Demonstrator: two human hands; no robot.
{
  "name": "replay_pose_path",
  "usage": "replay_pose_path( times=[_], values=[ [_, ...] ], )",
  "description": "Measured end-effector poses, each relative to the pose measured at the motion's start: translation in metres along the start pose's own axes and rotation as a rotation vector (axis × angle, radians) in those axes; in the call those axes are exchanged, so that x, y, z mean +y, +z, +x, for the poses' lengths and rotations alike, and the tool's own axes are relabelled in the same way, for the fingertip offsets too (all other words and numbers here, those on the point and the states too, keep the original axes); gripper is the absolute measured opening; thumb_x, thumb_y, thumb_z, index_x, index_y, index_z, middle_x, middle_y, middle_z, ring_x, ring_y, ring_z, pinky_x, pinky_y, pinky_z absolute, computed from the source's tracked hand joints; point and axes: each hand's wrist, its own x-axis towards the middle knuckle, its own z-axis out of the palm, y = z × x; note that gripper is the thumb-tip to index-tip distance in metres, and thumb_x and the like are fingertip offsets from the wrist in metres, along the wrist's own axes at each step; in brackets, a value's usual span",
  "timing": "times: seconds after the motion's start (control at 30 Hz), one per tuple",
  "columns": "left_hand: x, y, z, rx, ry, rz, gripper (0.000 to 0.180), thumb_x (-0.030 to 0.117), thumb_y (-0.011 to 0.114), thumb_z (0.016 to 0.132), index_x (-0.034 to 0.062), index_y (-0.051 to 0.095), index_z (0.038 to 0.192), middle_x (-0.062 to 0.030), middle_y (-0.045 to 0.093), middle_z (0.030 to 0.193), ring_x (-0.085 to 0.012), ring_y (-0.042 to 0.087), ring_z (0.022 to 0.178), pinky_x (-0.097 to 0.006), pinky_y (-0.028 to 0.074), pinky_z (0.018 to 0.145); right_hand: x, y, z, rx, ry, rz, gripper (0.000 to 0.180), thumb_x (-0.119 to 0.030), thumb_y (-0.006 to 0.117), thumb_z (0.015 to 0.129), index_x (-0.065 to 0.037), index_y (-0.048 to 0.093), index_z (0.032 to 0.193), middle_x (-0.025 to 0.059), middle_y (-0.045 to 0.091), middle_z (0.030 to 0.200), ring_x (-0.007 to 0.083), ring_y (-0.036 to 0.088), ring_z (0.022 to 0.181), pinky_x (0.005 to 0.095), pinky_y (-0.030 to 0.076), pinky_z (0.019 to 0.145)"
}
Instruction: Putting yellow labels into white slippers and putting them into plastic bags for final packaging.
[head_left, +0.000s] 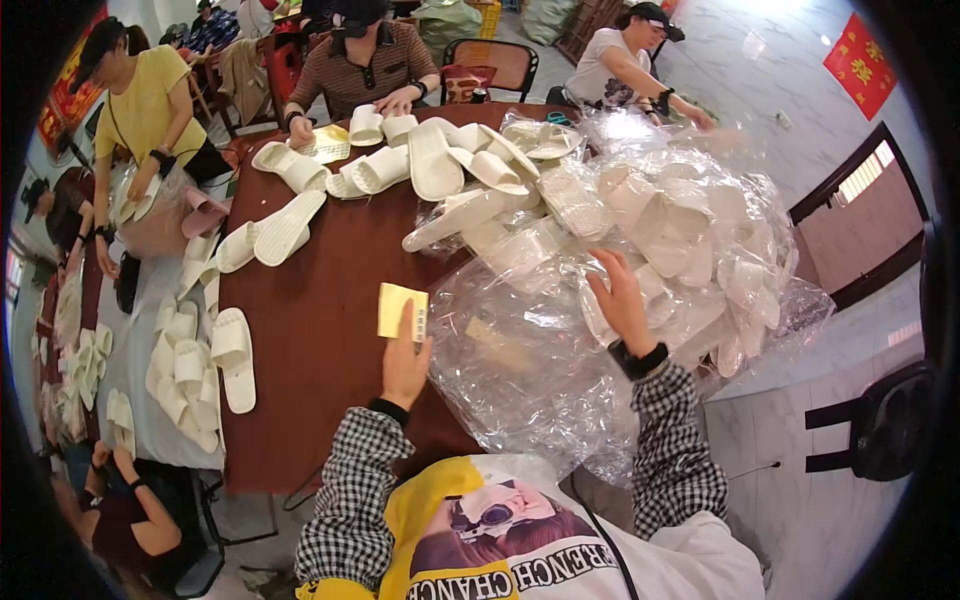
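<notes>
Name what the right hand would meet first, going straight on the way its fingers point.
Probably the plastic-wrapped white slippers just beyond the right hand, though depth is unclear.

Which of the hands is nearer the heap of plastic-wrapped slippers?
Right. The right hand is at the near-left edge of the heap; contact is unclear. The left hand is apart, farther left, with a finger over a yellow pad.

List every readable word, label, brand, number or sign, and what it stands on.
White-and-yellow shirt: large lettering, upside down, left uncopied.
Red rectangular wall sign: gold characters, left uncopied.
Yellow rectangular paper at left hand: print too small.
Yellow sheet, far side: marks too small.
Red wall posters, upper left: too blurred.
</notes>
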Motion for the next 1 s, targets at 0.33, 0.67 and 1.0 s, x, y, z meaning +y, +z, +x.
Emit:
replay_pose_path(
  times=[0.33, 0.67, 1.0],
  values=[
    [-0.047, 0.060, 0.001, -0.183, 0.065, 0.210, 0.125, 0.017, 0.088, 0.062, 0.0084, 0.004, 0.154, -0.0296, 0.040, 0.140, -0.0459, 0.041, 0.127, -0.044, 0.036, 0.107, 0.040, 0.017, 0.049, -0.552, 0.251, 0.419, 0.068, -0.007, 0.063, 0.088, -0.015, 0.035, 0.149, 0.0057, 0.067, 0.088, 0.0093, 0.059, 0.076, 0.0249, 0.048, 0.072],
    [-0.048, 0.060, -0.005, -0.070, -0.023, 0.541, 0.110, 0.036, 0.083, 0.068, -0.0017, 0.019, 0.149, -0.0267, 0.049, 0.132, -0.0417, 0.043, 0.124, -0.047, 0.031, 0.107, 0.033, -0.028, 0.042, -0.299, 0.155, 0.328, 0.036, -0.013, 0.058, 0.095, -0.009, 0.058, 0.131, 0.0098, 0.063, 0.117, 0.0157, 0.061, 0.095, 0.0297, 0.051, 0.081],
    [0.018, 0.026, -0.033, -0.286, 0.104, 0.674, 0.086, 0.039, 0.076, 0.075, 0.0037, 0.037, 0.144, -0.0203, 0.057, 0.120, -0.0359, 0.049, 0.115, -0.046, 0.039, 0.094, 0.064, -0.086, -0.036, -0.648, 0.182, -0.206, 0.070, -0.023, 0.076, 0.077, -0.010, 0.046, 0.140, 0.0220, 0.044, 0.141, 0.0361, 0.043, 0.130, 0.0412, 0.038, 0.105]
  ],
)
